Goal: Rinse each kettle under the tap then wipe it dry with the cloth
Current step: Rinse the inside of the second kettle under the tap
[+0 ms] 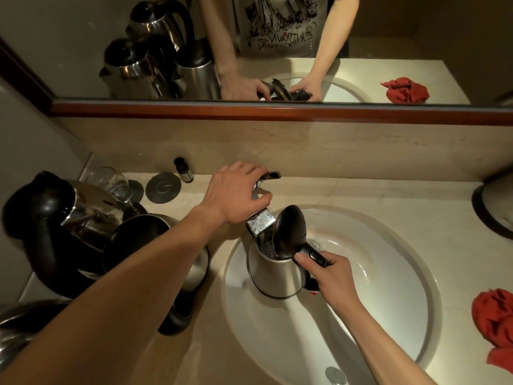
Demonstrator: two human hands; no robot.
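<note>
The steel kettle stands upright in the basin of the sink, its black lid swung open and its mouth just under the spout of the tap, with water glinting inside. The right hand grips the black handle, thumb lying along its top near the lid button. The left hand rests over the tap's lever, fingers curled down round it. The step in hand looks like the rinse of this kettle, so the useful thing is to keep the opening centred beneath the spout so the flow lands inside and not on the lid or the rim, and to hold the base clear of any heavy soaking where the electrical contact sits. A modest flow should do; the left hand is well placed to trim it or shut it off. Once part-filled, a swirl and a tip toward the drain would clear it. The red cloth lies on the counter to the right, well apart, ready for drying. More kettles crowd the counter on the left, beside a drinking glass.
</note>
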